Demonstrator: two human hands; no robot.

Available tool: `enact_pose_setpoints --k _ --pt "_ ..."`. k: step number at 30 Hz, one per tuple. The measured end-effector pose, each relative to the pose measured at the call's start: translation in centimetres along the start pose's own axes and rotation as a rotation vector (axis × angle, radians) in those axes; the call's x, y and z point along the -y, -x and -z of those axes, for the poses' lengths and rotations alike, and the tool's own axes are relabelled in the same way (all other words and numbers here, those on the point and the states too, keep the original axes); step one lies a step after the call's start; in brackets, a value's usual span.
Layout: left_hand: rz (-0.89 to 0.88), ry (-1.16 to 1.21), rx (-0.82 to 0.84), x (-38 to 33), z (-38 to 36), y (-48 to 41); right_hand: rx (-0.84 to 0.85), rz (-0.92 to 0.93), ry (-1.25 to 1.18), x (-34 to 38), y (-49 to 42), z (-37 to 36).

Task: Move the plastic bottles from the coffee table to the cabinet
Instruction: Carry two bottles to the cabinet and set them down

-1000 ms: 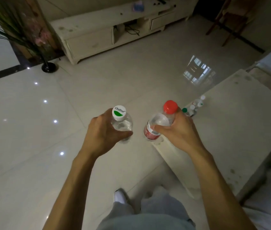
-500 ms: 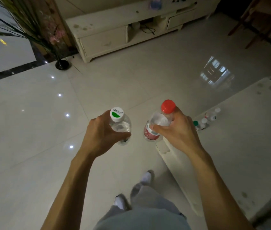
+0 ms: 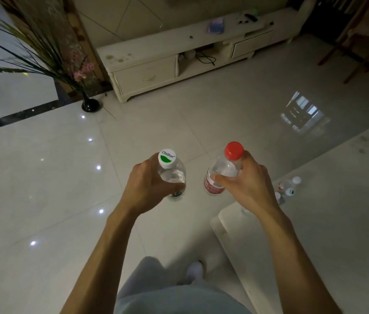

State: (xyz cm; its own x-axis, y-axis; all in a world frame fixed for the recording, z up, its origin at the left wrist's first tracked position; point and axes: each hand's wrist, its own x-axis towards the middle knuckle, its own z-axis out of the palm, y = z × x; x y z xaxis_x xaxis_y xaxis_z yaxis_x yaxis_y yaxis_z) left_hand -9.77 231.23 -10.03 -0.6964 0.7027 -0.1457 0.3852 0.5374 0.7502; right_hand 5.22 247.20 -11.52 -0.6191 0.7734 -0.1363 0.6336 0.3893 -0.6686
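Note:
My left hand [image 3: 148, 186] grips a clear plastic bottle with a white and green cap [image 3: 171, 172], held upright over the floor. My right hand [image 3: 245, 185] grips a clear bottle with a red cap and red label [image 3: 223, 168], also upright. Both are in front of me, left of the white coffee table [image 3: 337, 223]. Several more small bottles [image 3: 288, 189] stand near the table's left edge. The low white cabinet [image 3: 156, 53] stands against the far wall.
A dark vase with long green leaves [image 3: 89, 104] stands on the floor left of the cabinet. A wooden chair [image 3: 364, 41] is at the far right. Glossy tiled floor lies between me and the cabinet. My legs [image 3: 174, 288] show at the bottom.
My view has turned and advanced toward the cabinet, which now looks nearer. The coffee table has slid to the right. Both hands still hold their bottles.

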Motion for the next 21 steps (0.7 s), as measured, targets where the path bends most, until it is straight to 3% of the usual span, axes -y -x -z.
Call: enact_pose_setpoints --k 15,21 --pt "-0.114 0.034 0.108 1.4 2.0 -14.1 -0.022 -0.142 0.024 2.7 -11.1 -2.7" --pt "-0.195 0.018 0.154 2.1 4.6 -21.6 -0.114 -0.255 -0.071 5.3 -16.5 -4.0"
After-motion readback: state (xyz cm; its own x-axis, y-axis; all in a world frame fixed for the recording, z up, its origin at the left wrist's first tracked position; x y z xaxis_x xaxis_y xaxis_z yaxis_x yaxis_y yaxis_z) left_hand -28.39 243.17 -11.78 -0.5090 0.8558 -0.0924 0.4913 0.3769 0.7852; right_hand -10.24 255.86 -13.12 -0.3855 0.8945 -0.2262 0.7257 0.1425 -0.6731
